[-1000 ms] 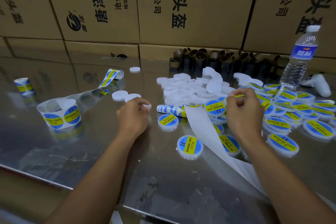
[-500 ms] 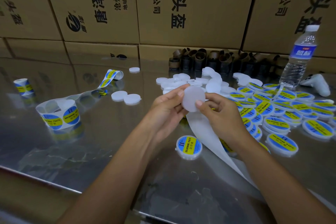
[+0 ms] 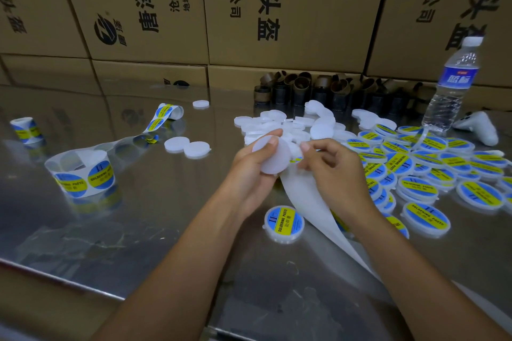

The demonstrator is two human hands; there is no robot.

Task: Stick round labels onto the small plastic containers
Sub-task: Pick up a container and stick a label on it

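Our left hand (image 3: 249, 171) grips a blank white round container (image 3: 273, 156) above the desk (image 3: 138, 230). Our right hand (image 3: 332, 171), fingers curled, pinches a blue-and-yellow label (image 3: 295, 159), mostly hidden, just beside it. Blank containers (image 3: 291, 124) lie heaped behind; labelled containers (image 3: 429, 163) spread at right. Their contents are hidden.

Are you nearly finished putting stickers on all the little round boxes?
Roughly halfway, I'd guess. Done: the pile of labelled containers on the right, plus one labelled container in front. In hand: the left hand holds a blank container while the right hand pinches the label strip. Left: a heap of blank containers behind the hands and three loose blank containers farther left.
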